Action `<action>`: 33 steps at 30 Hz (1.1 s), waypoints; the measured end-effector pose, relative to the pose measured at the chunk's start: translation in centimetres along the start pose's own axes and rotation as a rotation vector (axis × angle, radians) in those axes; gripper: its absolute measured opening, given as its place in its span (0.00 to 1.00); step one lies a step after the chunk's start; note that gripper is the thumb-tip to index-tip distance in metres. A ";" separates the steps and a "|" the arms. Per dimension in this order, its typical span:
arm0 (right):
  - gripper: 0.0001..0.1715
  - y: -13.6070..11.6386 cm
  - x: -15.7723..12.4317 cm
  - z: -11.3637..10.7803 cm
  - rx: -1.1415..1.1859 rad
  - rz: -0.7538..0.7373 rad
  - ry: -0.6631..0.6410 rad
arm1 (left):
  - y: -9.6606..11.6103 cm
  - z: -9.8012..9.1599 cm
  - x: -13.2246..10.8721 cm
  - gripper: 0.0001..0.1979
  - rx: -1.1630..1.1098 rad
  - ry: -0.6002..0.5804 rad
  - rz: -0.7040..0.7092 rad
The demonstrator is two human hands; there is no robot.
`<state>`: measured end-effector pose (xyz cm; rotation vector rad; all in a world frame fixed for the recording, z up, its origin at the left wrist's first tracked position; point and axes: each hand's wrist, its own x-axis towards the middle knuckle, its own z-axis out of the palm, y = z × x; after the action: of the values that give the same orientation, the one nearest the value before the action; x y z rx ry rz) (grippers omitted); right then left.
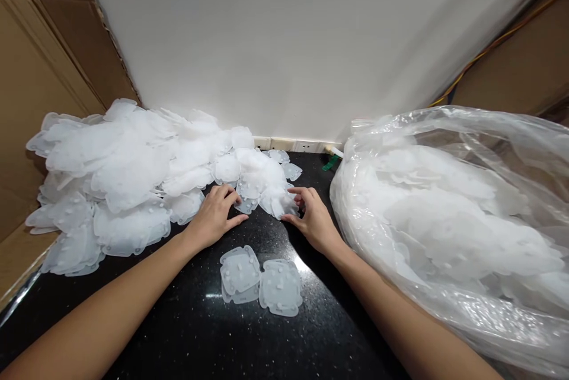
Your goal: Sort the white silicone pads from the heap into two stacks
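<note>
A large heap of translucent white plastic pieces (128, 160) spreads over the left and middle of a black speckled tabletop (186, 321). My left hand (216, 214) is beside the near edge of the heap, thumb and fingers apart, with nothing seen between them. On the other side, my right hand (313, 217) has thumb and fingertips at the edge of a white piece (279, 199) in the heap and grips it. Nearer to me lie a few loose square pieces, one (281, 287) on the right and two overlapping (240, 272) on the left.
At the right, a clear plastic bag (355, 190) holds many similar white pieces. Power sockets (306, 146) line the foot of the pale wall (267, 42). Cardboard (40, 72) stands at the left, and orange wires (493, 45) run at the upper right.
</note>
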<state>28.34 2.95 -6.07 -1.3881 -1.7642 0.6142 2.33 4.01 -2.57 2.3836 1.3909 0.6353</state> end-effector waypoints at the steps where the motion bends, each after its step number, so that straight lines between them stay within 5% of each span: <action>1: 0.24 0.0 0.0 -0.1 0.010 0.013 -0.003 | 0.2 -0.1 -0.1 0.10 -0.004 -0.002 0.002; 5: 0.08 -0.4 0.1 -0.9 0.031 0.070 0.018 | 0.4 -0.4 -0.3 0.12 -0.060 -0.044 -0.002; 8: 0.15 -1.2 0.0 -1.4 0.155 0.149 0.024 | 0.3 -0.5 -0.6 0.14 -0.103 -0.068 0.009; 14: 0.25 -2.4 -0.4 -1.1 0.591 0.380 -0.169 | -0.7 -1.3 -0.9 0.10 -0.146 -0.173 0.095; 19: 0.27 -2.3 -0.6 -0.6 0.816 0.442 -0.206 | 0.0 -1.9 -0.6 0.09 -0.218 -0.176 0.128; 25: 0.22 -2.4 -0.8 -0.8 0.729 0.269 -0.220 | 1.3 -1.7 -0.8 0.13 -0.527 0.014 -0.198; 30: 0.24 -2.3 -0.9 -0.3 0.800 0.330 -0.208 | 0.6 -1.4 -0.6 0.19 -1.043 0.051 -0.483; 33: 0.23 -2.3 -1.1 0.0 0.936 0.412 -0.249 | 0.8 -1.3 -0.7 0.20 -1.158 0.022 -0.552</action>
<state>27.09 1.29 -4.57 -0.9974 -1.0671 1.6356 1.92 3.04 -1.27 1.0461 1.1131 0.9373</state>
